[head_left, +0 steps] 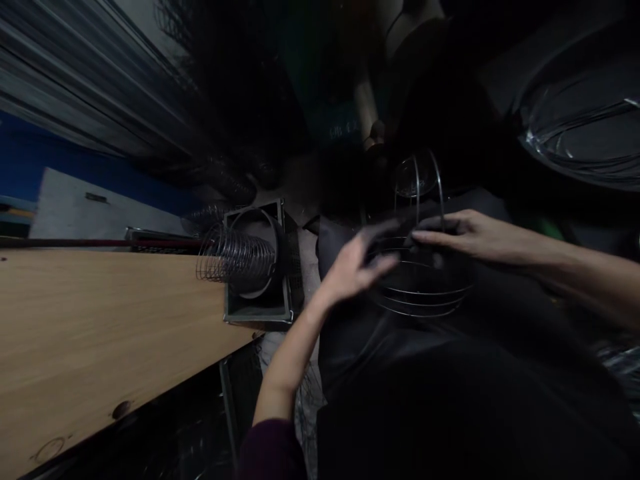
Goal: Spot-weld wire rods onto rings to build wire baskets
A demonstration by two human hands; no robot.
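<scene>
In the head view, a round wire frame (420, 293) rests over my dark-clad lap. Several thin metal hoops make up its near part, and curved wires rise to a small ring at its far end. My right hand (457, 232) is closed on the wires at the frame's right side, its fingertips dark and partly hidden. Just left of the frame, my left hand (357, 265) has thumb and fingers spread apart; motion blurs it. Whether its fingertips touch the wire cannot be made out.
To the left, a stack of wire rings (237, 257) sticks out of a box-shaped crate (257, 310) beside a wooden board (110, 320). Coiled wire (590, 143) lies in a round holder at the upper right. Long metal rods (95, 73) fill the upper left.
</scene>
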